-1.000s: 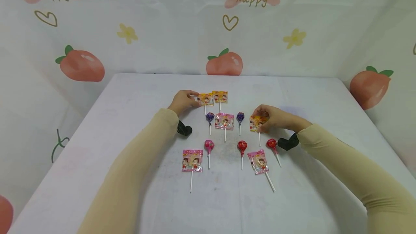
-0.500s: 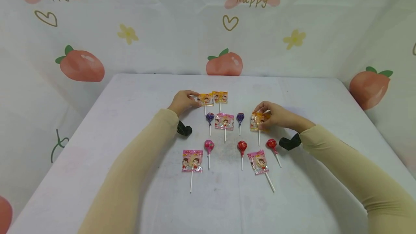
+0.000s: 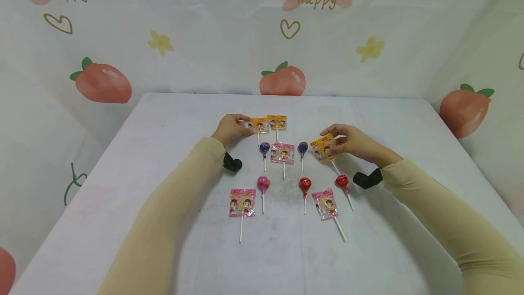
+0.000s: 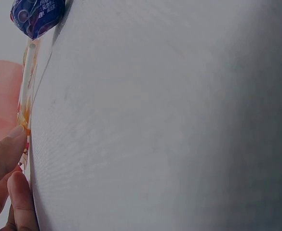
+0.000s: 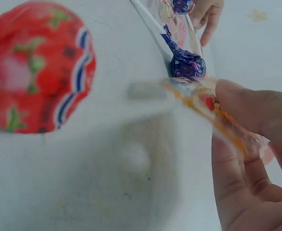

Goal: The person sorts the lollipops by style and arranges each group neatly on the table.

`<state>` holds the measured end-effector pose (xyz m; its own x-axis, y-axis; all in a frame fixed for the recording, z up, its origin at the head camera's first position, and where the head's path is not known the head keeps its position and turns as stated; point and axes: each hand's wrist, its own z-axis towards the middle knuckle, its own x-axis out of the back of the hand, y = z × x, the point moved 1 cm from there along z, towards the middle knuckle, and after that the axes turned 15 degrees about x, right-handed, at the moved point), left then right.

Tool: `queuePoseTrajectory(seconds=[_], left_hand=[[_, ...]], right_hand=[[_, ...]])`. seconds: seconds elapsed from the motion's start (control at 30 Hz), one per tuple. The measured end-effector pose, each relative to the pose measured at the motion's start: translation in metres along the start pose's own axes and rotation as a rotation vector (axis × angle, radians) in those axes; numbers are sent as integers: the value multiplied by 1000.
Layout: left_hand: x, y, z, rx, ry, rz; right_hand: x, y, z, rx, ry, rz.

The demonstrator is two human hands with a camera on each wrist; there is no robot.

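Observation:
My right hand (image 3: 352,142) pinches a yellow-orange flat-wrapped lollipop (image 3: 323,148) between thumb and fingers. In the right wrist view this lollipop (image 5: 213,113) is held off the table at a tilt, its white stick blurred. At the back, my left hand (image 3: 231,129) pinches the left edge of another yellow-orange wrapped lollipop (image 3: 259,125). The left wrist view shows the thumb (image 4: 8,151) on that wrapper, partly hidden. Beside it lies a third yellow-orange lollipop (image 3: 277,122). Two purple lollipops (image 3: 264,148) flank a pink flat-wrapped lollipop (image 3: 282,153) in the middle.
Nearer the front lie a pink ball lollipop (image 3: 263,183), two red ball lollipops (image 3: 304,185) and two pink flat-wrapped lollipops (image 3: 242,203), one of them tilted. All rest on a white table (image 3: 188,249). A printed backdrop (image 3: 221,26) stands behind.
My right hand has risen slightly away from the table and back, turning its lollipop so the stick swings to the right. The left hand has stayed in place.

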<state>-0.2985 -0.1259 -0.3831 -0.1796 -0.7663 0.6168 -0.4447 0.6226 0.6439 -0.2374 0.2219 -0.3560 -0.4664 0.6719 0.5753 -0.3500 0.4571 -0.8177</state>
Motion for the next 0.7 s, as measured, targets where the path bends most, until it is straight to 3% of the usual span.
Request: queuePoseTrajectory(seconds=[0.23,0.47,0.7], left_hand=[[0,1,0,18,0,3],[0,1,0,15,2,1],[0,0,1,2,7,3]], right_hand=[[-2,3,-2,-29,35,48],[0,-1,-5,-78,35,-2],[7,-4,-7,-70,61,-37]])
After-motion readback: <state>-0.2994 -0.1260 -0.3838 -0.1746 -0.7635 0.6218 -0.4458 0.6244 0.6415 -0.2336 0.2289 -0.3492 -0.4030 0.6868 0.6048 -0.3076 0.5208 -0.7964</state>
